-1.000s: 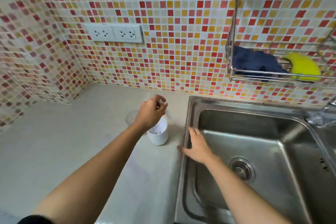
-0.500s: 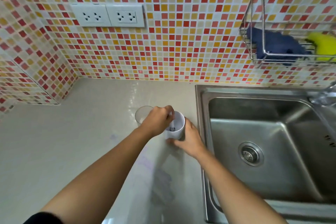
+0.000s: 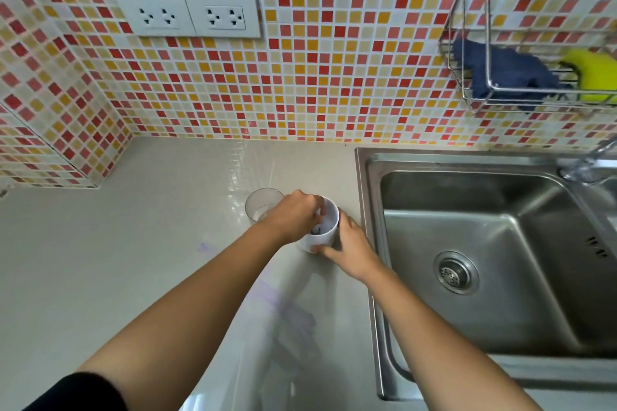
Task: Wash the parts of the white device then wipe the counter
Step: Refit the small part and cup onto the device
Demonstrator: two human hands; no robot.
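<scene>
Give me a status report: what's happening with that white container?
Left hand fingers dipped inside white container, grip hidden. Right hand holds its side, upright on counter. Clear cup stands just behind it.

Back wall is red, orange and cream mosaic tile (image 3: 334, 77) with a white double socket plate (image 3: 188, 14) upper left. Chrome wire rack (image 3: 488, 53) hangs upper right, holding a crumpled dark blue cloth (image 3: 510, 72) and a yellow sponge (image 3: 594, 77) just beside it. Stainless steel sink basin (image 3: 500, 243) on the right with round metal drain strainer (image 3: 455, 273) in its floor (tap base at the far rim too blurred to detail).
</scene>
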